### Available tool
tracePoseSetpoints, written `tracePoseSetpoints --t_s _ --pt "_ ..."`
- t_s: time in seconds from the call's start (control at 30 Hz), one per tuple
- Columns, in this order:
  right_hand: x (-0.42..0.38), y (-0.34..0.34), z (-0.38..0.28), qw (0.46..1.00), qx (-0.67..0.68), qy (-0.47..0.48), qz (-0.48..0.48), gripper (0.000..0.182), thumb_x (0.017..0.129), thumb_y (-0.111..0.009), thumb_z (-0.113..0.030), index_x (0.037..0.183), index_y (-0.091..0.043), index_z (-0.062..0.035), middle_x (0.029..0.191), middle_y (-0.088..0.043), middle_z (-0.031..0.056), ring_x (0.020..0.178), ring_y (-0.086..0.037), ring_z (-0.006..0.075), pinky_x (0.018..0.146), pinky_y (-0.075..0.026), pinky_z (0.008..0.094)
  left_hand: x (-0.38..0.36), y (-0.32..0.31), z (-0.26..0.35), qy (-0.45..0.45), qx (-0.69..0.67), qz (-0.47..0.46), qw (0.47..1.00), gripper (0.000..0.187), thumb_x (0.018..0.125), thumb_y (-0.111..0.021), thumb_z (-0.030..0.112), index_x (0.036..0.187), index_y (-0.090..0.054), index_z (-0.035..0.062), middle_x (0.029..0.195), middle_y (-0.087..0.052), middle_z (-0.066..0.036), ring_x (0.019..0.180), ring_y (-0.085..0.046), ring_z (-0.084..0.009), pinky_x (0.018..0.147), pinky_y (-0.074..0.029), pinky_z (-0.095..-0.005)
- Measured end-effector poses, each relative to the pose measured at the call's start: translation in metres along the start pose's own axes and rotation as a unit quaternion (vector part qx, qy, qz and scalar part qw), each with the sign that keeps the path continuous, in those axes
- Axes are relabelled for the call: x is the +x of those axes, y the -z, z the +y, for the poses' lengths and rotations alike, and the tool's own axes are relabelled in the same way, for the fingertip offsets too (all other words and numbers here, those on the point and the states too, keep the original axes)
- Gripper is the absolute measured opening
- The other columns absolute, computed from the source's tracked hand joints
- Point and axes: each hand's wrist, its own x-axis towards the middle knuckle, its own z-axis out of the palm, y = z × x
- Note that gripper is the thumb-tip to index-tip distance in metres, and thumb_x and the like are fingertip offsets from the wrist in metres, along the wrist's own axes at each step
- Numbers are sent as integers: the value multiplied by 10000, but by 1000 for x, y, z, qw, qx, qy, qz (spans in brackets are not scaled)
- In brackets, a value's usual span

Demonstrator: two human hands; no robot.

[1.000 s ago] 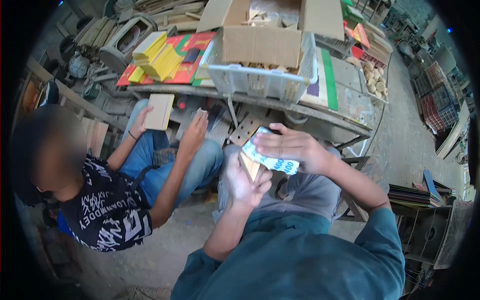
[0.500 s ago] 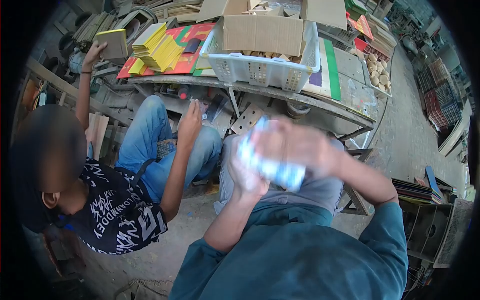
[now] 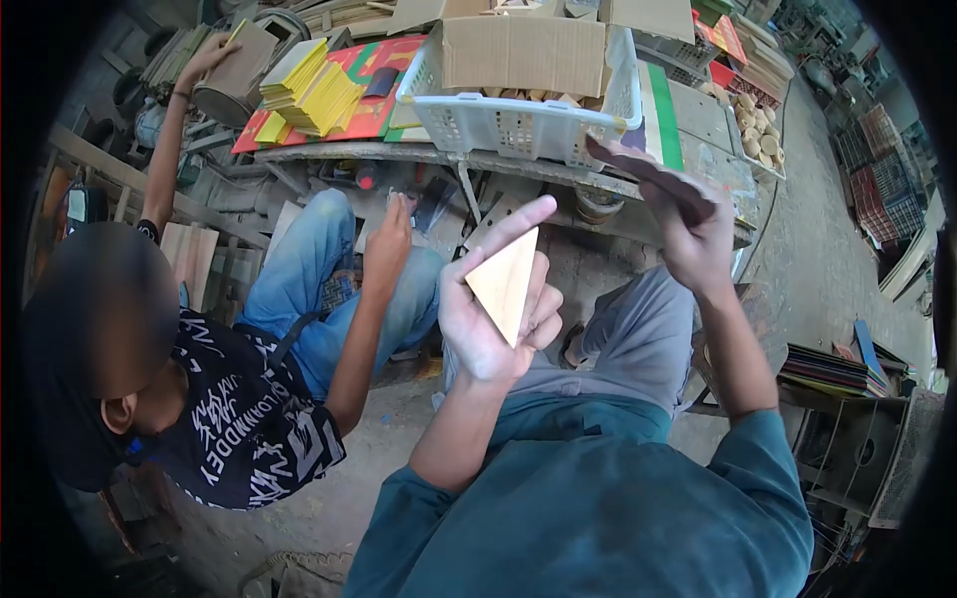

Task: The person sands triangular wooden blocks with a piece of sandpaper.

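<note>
My left hand (image 3: 474,329) is closed around a pale triangular wooden block (image 3: 506,289), held up above my lap with its flat face towards me. The index finger stretches along the block's upper edge, and the other fingers curl behind it. To the right, my right hand (image 3: 703,249) grips a curled dark-brown sheet of sandpaper (image 3: 653,174). The sheet is raised near the table's front edge, apart from the block. Part of it is hidden inside the hand.
A white plastic basket (image 3: 518,125) with a cardboard box (image 3: 523,55) and wooden pieces stands on the table (image 3: 369,154). Yellow-edged boards (image 3: 314,95) are stacked left of it. A co-worker (image 3: 229,399) sits at my left, one hand on a board. Round wooden pieces (image 3: 760,135) lie at right.
My hands were together, blurred, around a blue-and-white sheet; now they are apart. The right hand has moved up and right with the sandpaper, and the wooden block shows in my left hand.
</note>
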Motion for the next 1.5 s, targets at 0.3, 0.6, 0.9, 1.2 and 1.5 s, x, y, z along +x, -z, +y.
tracePoseSetpoints --t_s 0.3,0.6,0.9,1.2,1.5 --pt "-59 -17 7 901 326 -211 192 194 824 -653 7 1017 -646 9 945 -668 56 841 -621 114 773 -481 271 1 -8 4 9 40 -41 998 743 882 -376 458 1409 -274 -55 530 -347 -3 380 -258 -87 334 -164 -236" --pt "-50 -17 -44 999 -18 25 18 219 866 -512 102 926 -345 -25 1186 -577 276 1094 -588 243 920 -446 354 3 -26 -6 -58 165 116 978 646 944 -272 405 1366 -337 -79 560 -369 -23 395 -273 -94 330 -179 -229" --pt "-48 -60 -13 964 -168 195 -69 476 750 -634 -86 1213 -589 10 1299 -535 204 1259 -471 362 1077 -287 481 0 -2 -22 -115 278 181 936 539 973 -199 269 1277 -488 -69 1207 -569 -164 1084 -559 -215 972 -402 -321" --pt "-56 -68 -21 984 -145 88 -53 607 686 -605 43 1288 -523 22 1339 -496 204 1299 -427 339 1089 -285 455 -1 11 -22 -118 446 175 870 459 960 -279 224 1061 -603 -85 980 -648 -156 904 -596 -186 814 -448 -297" --pt "-83 -78 -24 986 -130 43 -93 689 663 -601 78 1335 -471 -6 1364 -462 203 1308 -410 327 1107 -268 449 4 42 -31 -186 479 171 841 422 960 -310 221 917 -617 -66 744 -620 -87 716 -556 -107 639 -441 -278"
